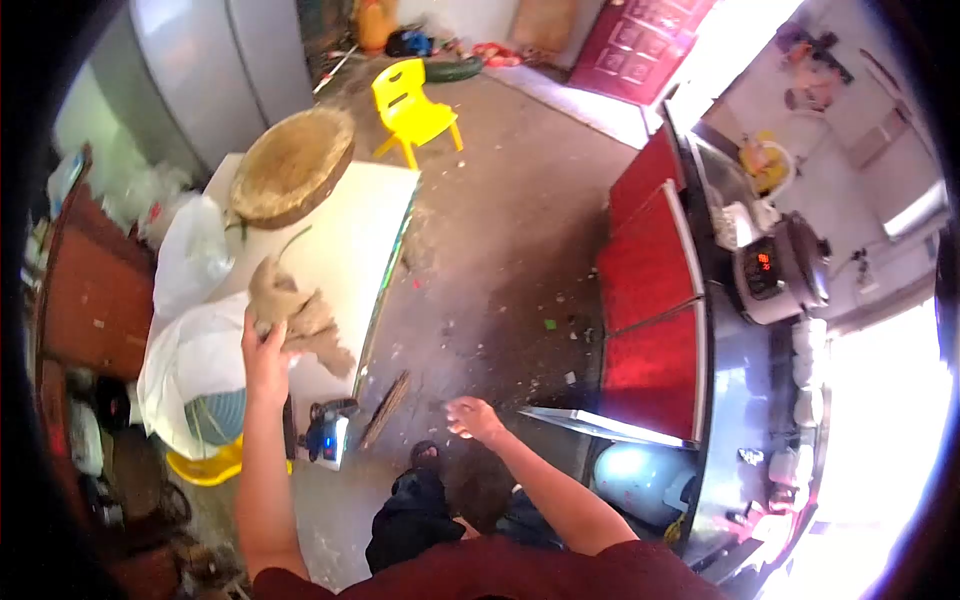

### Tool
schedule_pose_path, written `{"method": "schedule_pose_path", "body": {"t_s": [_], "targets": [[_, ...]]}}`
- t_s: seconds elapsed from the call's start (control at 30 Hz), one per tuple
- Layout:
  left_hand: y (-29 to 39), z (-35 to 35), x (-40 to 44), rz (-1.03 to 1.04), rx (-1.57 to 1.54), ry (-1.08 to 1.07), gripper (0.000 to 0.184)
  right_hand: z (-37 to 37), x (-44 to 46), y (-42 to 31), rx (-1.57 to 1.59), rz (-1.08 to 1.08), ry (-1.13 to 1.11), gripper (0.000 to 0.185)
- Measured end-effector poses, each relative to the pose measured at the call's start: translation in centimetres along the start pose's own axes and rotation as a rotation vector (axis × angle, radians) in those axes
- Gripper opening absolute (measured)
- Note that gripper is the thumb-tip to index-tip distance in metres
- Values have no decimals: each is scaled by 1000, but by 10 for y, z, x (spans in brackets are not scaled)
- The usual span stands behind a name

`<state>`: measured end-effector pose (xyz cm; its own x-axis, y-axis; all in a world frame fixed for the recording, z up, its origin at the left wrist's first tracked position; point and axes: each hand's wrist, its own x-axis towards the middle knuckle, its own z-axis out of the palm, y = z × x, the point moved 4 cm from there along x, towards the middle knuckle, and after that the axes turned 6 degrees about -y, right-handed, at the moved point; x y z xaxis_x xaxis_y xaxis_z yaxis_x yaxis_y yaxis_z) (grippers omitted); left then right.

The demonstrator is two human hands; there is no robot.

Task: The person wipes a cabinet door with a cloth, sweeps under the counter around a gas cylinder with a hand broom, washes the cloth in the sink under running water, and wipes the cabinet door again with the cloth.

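Observation:
My left hand [266, 358] is closed on a crumpled brown rag [318, 335], which hangs over the white table [375, 235] near its right edge. The rag's ragged end droops to the right of my fingers. My right hand [474, 417] hangs in the air above the floor, its fingers loosely bent and apart, with nothing visible in them. Beyond the rag, at the table's far end, lies a thick round wooden chopping board [292, 168].
White plastic bags [195, 255] cover the table's left side. A yellow chair [412, 108] stands past the table. To the right, red cabinets [650, 290] carry a counter with an electric cooker [778, 272]; an open cabinet door [600, 425] juts out above a gas cylinder [640, 480].

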<state>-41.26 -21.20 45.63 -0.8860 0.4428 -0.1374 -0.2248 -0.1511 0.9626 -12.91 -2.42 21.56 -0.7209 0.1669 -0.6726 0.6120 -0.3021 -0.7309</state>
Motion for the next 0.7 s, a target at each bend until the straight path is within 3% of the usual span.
{"method": "schedule_pose_path", "body": {"t_s": [0.03, 0.13, 0.23, 0.37, 0.43, 0.6, 0.63, 0.7], "targets": [[11, 10, -4, -21, -186, -77, 48, 5, 6, -13, 18, -65, -9, 28], [33, 41, -11, -99, -308, -125, 47, 27, -21, -114, 195, 29, -46, 37], [21, 77, -6, -103, -385, -226, 48, 36, -41, -183, 571, -10, -216, 54], [12, 156, 2, -174, -403, -437, 51, 11, -53, -247, 757, -154, -535, 71], [7, 195, 10, -195, -353, -495, 52, -19, -60, -275, 804, -237, -612, 77], [-7, 279, 53, -318, -110, -611, 49, -115, -54, -325, 968, -382, -477, 75], [-3, 300, 62, -307, -23, -632, 47, -131, -57, -337, 914, -455, -537, 71], [-1, 334, 78, -292, 143, -660, 43, -160, -53, -344, 820, -410, -442, 65]]}}
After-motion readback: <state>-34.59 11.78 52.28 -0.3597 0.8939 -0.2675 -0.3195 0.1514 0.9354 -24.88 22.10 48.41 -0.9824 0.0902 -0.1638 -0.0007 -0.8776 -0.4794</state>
